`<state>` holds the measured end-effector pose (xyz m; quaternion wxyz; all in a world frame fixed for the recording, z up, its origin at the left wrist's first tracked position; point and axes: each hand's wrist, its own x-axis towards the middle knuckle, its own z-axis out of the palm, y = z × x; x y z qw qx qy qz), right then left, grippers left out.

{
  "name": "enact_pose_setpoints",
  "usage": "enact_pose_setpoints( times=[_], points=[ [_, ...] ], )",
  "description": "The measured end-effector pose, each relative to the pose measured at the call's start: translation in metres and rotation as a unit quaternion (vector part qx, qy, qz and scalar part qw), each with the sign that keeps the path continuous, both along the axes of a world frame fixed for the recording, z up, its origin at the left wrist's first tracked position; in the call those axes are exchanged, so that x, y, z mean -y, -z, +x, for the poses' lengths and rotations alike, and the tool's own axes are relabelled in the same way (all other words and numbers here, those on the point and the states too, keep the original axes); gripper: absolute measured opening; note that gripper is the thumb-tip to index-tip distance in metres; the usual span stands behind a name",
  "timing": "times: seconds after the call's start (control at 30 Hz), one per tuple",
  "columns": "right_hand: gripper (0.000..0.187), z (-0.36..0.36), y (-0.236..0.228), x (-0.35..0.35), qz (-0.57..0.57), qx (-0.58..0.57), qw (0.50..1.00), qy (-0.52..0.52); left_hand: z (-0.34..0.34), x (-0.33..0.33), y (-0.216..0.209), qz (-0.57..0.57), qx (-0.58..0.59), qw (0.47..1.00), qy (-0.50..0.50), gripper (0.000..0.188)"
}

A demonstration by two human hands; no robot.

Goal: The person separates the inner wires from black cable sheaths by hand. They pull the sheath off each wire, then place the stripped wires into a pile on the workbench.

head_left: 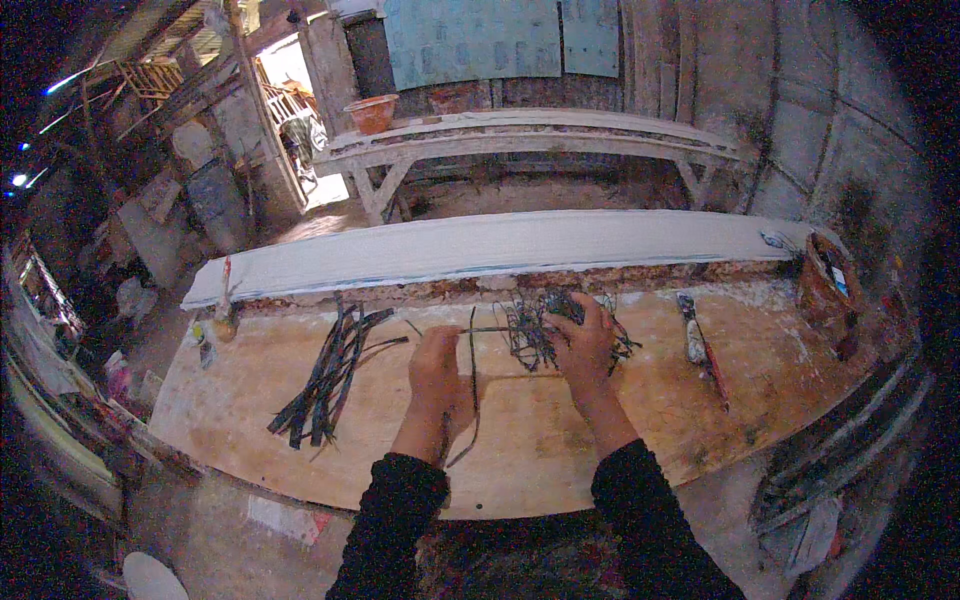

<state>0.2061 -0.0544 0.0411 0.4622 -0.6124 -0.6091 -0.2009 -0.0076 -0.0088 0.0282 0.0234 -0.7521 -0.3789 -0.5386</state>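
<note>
A tangled heap of thin dark strips [527, 335] lies on the wooden board just beyond my hands. My right hand [586, 345] is curled over the right part of this heap, its fingers closed around some of the strips. Left of it, my left hand [436, 365] pinches a thin dark strip [488, 329] that runs across to the heap. A longer narrow strip [474, 390] hangs down beside that hand, its lower end near the board. Further left, a loose bundle of wider black strips [328, 380] lies fanned out.
The board [230, 400] backs onto a long white slab [500, 245]. To the right lie a brush-like tool with a red handle [712, 365] and a brown container [828, 275]. Behind stands a bench [540, 140] with an orange pot [373, 115].
</note>
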Motion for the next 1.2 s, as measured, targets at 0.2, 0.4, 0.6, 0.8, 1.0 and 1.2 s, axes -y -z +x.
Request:
enact_pose_setpoints(
  times=[0.2, 0.4, 0.6, 0.8, 1.0, 1.2],
  points=[
    [0.047, -0.013, 0.003, -0.002, -0.205, -0.302, 0.899, -0.241, -0.008, -0.021, 0.020, 0.015, 0.047, 0.999, 0.013, 0.016],
    [0.048, -0.014, -0.010, 0.007, -0.337, -0.429, 0.782, -0.303, -0.011, -0.024, 0.026, 0.028, 0.056, 0.998, 0.001, 0.015],
    [0.032, -0.009, 0.004, -0.003, -0.271, -0.362, 0.811, -0.370, -0.012, -0.038, 0.042, 0.012, 0.100, 0.994, 0.030, 0.016],
    [0.017, -0.016, -0.005, 0.007, -0.283, -0.410, 0.810, -0.309, -0.018, -0.022, 0.017, -0.032, 0.094, 0.995, 0.026, 0.017],
    [0.018, -0.008, -0.010, 0.011, -0.259, -0.386, 0.822, -0.330, -0.012, -0.016, 0.004, -0.032, 0.074, 0.997, -0.014, 0.017],
    [0.017, -0.017, -0.016, 0.016, -0.238, -0.404, 0.821, -0.325, -0.023, -0.023, 0.009, -0.075, 0.132, 0.988, -0.001, 0.018]
  ],
)
